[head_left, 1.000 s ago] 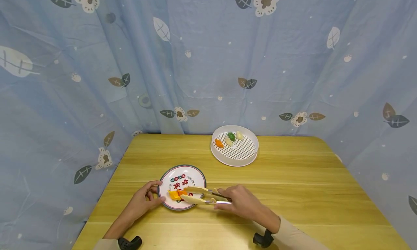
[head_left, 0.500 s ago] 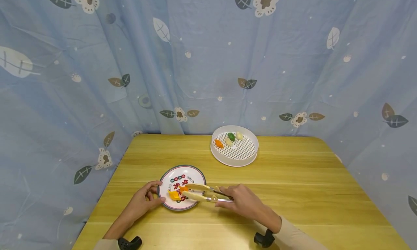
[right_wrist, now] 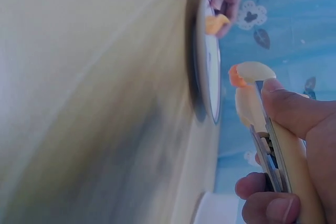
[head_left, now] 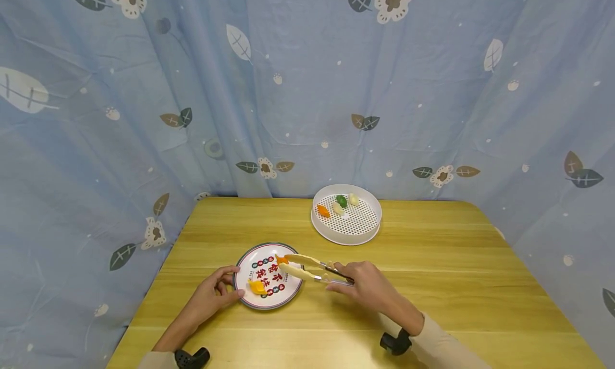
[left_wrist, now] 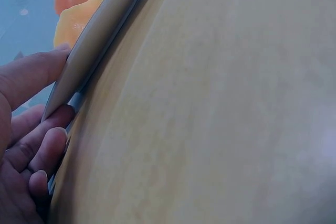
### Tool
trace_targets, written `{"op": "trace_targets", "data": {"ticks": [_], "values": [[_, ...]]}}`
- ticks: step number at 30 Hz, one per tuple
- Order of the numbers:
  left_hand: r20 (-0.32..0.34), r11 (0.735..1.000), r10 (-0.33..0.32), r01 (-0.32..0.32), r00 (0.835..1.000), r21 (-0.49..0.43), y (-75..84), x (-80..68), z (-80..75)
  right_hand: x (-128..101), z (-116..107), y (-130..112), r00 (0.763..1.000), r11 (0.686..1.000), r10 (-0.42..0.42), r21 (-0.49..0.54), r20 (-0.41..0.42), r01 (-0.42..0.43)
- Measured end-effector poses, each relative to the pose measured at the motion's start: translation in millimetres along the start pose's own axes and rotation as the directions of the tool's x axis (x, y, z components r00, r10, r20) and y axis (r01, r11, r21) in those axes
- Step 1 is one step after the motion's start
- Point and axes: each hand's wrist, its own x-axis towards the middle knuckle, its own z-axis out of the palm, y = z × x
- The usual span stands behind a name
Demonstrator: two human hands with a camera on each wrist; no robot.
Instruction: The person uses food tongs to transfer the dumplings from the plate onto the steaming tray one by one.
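My right hand (head_left: 365, 289) grips cream tongs (head_left: 307, 267) whose tips pinch a small orange piece (head_left: 280, 260) above the printed plate (head_left: 288, 294). In the right wrist view the tongs (right_wrist: 257, 108) hold the orange piece (right_wrist: 234, 76) clear of the plate (right_wrist: 207, 72). My left hand (head_left: 211, 294) holds the plate's near left rim, thumb on top, fingers beneath, as the left wrist view shows at the plate (left_wrist: 94, 40). A yellow-orange piece (head_left: 258, 287) lies on the plate beside my left thumb.
A white perforated round tray (head_left: 370, 227) stands at the back of the wooden table (head_left: 432, 273) with an orange, a green and two pale pieces in it. A blue flowered curtain (head_left: 307, 91) hangs behind and around the table.
The tongs have risen and shifted right and away, lifting the small orange piece off the plate. The yellow-orange piece stays on the plate. My left hand has not moved.
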Motion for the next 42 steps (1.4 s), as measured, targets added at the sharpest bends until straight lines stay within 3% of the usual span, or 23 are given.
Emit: {"op": "trace_targets", "data": {"ticks": [15, 26, 42], "values": [[0.004, 1.000, 0.005, -0.005, 1.000, 0.002, -1.2, 1.2, 0.1, 6, -23, 29, 0.996, 0.999, -0.003, -0.053, -0.091, -0.001], [0.009, 1.000, 0.008, -0.007, 1.000, -0.009, -1.7, 0.6, -0.4, 4, -37, 53, 0.989, 0.989, 0.091, -0.104, -0.119, -0.104], [0.018, 1.000, 0.013, -0.013, 1.000, -0.023, -3.0, 1.9, -0.5, 1, -49, 87, 0.963, 0.968, 0.226, -0.075, -0.144, -0.238]]}}
